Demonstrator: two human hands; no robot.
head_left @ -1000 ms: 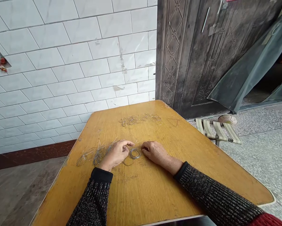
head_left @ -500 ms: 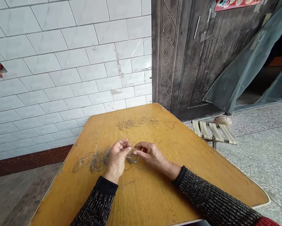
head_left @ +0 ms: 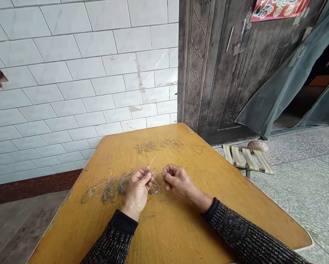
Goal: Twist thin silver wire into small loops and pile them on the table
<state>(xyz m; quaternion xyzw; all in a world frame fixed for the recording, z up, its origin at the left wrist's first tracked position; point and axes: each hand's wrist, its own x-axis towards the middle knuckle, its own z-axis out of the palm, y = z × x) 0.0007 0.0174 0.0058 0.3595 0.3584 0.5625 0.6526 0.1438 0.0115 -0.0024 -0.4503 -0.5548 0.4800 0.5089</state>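
Note:
My left hand [head_left: 139,185] is closed in a pinch on a thin wire [head_left: 152,162], whose loose end sticks up above the fingertips. To its right, my right hand [head_left: 177,179] pinches the same strand or another one; a short stretch of wire spans the gap between the hands. Under and between them lies a small coil of wire [head_left: 154,189], partly covered by my left hand. Left of that hand, several tangled wire coils [head_left: 109,190] rest on the wooden table [head_left: 181,227]. Which coil the pinched wire belongs to, I cannot tell.
Farther back on the table lies a row of thin wire loops [head_left: 160,145], with a bent triangular wire piece [head_left: 197,149] at its right. A strap-topped folding stool [head_left: 248,159] stands right of the table. White wall tiles [head_left: 79,88] and a dark carved door [head_left: 222,80] are behind.
My right hand has gone from loosely spread fingers to a closed pinch on wire. A wire end now rises from my left fingertips. The camera view has shifted slightly.

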